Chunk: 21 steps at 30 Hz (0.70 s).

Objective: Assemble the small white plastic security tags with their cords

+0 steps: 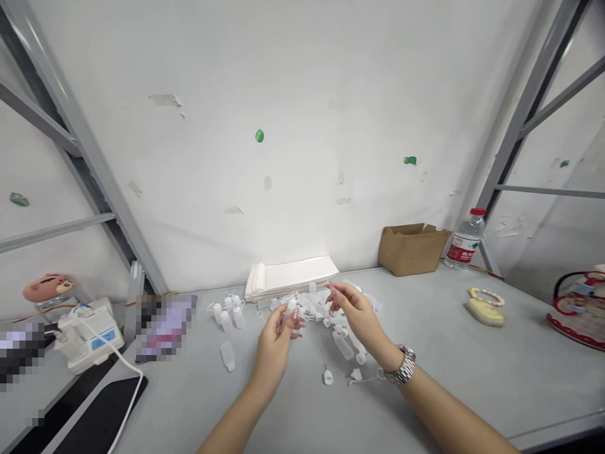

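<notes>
My left hand point(275, 330) is closed around a small translucent plastic bottle point(290, 309), held upright with its white top uppermost. To its right, my right hand point(352, 310) hovers over a loose pile of bottles and caps point(314, 307); its fingers are loosely bent and apart, with nothing visible in them. Several capped bottles point(227, 313) stand together to the left of my hands. One uncapped bottle point(227, 356) lies alone in front of them. Two loose white caps, a near one point(328, 377) and one with a strap point(356, 375), lie below the pile.
A stack of white paper sheets point(293, 275) lies against the wall. Behind right stand a cardboard box point(413, 252) and a water bottle point(466, 243). A yellow case point(485, 312) with a beaded loop lies at right. A power strip point(94, 337) and cable are at left.
</notes>
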### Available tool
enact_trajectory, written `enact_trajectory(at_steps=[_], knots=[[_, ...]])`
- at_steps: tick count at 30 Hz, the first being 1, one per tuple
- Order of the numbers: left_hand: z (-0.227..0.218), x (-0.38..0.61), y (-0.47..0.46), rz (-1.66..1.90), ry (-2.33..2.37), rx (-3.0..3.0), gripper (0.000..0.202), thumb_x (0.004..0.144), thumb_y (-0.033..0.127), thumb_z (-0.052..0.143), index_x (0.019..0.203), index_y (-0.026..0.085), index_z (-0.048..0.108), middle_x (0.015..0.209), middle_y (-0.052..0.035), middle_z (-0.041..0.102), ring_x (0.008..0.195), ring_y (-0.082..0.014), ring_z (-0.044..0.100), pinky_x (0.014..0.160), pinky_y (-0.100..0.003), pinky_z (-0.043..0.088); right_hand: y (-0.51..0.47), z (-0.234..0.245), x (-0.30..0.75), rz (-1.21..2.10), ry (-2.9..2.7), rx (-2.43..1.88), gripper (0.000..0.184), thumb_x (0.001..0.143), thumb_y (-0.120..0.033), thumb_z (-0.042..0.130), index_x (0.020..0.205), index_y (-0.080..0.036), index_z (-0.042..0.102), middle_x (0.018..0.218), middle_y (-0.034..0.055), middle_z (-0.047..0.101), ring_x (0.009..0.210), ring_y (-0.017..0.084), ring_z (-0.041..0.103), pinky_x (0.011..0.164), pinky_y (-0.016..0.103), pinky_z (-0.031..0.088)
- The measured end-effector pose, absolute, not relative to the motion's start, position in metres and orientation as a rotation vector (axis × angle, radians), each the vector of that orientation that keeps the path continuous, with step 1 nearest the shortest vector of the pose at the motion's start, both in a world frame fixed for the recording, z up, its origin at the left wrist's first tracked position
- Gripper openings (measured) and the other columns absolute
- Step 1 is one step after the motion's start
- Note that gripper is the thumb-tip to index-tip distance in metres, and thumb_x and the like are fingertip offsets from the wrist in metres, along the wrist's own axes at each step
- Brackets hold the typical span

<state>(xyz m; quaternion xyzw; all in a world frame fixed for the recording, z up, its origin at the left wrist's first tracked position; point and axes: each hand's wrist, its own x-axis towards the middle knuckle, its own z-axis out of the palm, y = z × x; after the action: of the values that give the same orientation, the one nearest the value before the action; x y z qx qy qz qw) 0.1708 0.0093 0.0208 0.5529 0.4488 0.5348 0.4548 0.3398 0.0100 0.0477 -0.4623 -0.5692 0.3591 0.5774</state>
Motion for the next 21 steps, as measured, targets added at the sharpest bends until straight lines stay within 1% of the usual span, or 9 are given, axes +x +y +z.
enact_trajectory(at_steps=[4, 7, 9, 11, 16, 21], knots=[[0.022, 0.168, 0.013, 1.374, 1.113, 1.262, 0.037, 0.074, 0.046, 0.053, 0.095, 0.016, 0.055, 0.079, -0.0039, 0.064, 0.074, -0.0170, 0.062, 0.068, -0.030, 0.049, 0.013, 0.042, 0.337, 1.018, -1.276, -1.085, 0.024, 0.072, -0.034, 0.058, 0.087, -0.018, 0.066, 0.073, 0.0020, 0.063, 0.061, 0.013, 0.056, 0.064, 0.030, 0.047], [0.023, 0.168, 0.011, 1.401, 1.126, 1.253, 0.037, 0.074, 0.048, 0.053, 0.094, 0.017, 0.053, 0.085, -0.0050, 0.064, 0.080, -0.0181, 0.062, 0.070, -0.030, 0.048, 0.009, 0.037, 0.330, 1.060, -1.331, -1.072, 0.023, 0.069, -0.033, 0.063, 0.087, -0.019, 0.068, 0.075, 0.0028, 0.064, 0.066, 0.015, 0.057, 0.068, 0.031, 0.047], [0.023, 0.169, 0.010, 1.410, 1.120, 1.256, 0.037, 0.074, 0.048, 0.053, 0.094, 0.017, 0.052, 0.090, -0.0060, 0.064, 0.086, -0.0189, 0.060, 0.071, -0.030, 0.047, 0.006, 0.037, 0.327, 1.062, -1.367, -1.040, 0.023, 0.068, -0.033, 0.065, 0.087, -0.020, 0.069, 0.081, 0.0038, 0.064, 0.070, 0.016, 0.058, 0.070, 0.032, 0.047], [0.021, 0.170, 0.009, 1.411, 1.110, 1.268, 0.036, 0.074, 0.047, 0.054, 0.093, 0.018, 0.052, 0.093, -0.0064, 0.063, 0.089, -0.0192, 0.060, 0.072, -0.031, 0.046, 0.003, 0.038, 0.325, 1.047, -1.393, -1.017, 0.023, 0.068, -0.034, 0.066, 0.086, -0.022, 0.070, 0.084, 0.0040, 0.063, 0.072, 0.016, 0.057, 0.069, 0.031, 0.048], [0.017, 0.172, 0.010, 1.391, 1.092, 1.300, 0.035, 0.073, 0.046, 0.055, 0.093, 0.017, 0.052, 0.096, -0.0074, 0.063, 0.089, -0.0197, 0.059, 0.075, -0.033, 0.046, 0.001, 0.041, 0.326, 0.966, -1.408, -1.049, 0.018, 0.071, -0.035, 0.064, 0.083, -0.024, 0.072, 0.071, 0.0016, 0.060, 0.068, 0.015, 0.055, 0.068, 0.031, 0.046], [0.016, 0.172, 0.010, 1.379, 1.112, 1.338, 0.034, 0.073, 0.045, 0.056, 0.093, 0.018, 0.052, 0.088, -0.0054, 0.062, 0.090, -0.0208, 0.057, 0.074, -0.033, 0.045, 0.001, 0.039, 0.326, 0.999, -1.399, -1.022, 0.015, 0.069, -0.035, 0.065, 0.076, -0.023, 0.072, 0.074, 0.0025, 0.061, 0.070, 0.015, 0.056, 0.065, 0.029, 0.046]])
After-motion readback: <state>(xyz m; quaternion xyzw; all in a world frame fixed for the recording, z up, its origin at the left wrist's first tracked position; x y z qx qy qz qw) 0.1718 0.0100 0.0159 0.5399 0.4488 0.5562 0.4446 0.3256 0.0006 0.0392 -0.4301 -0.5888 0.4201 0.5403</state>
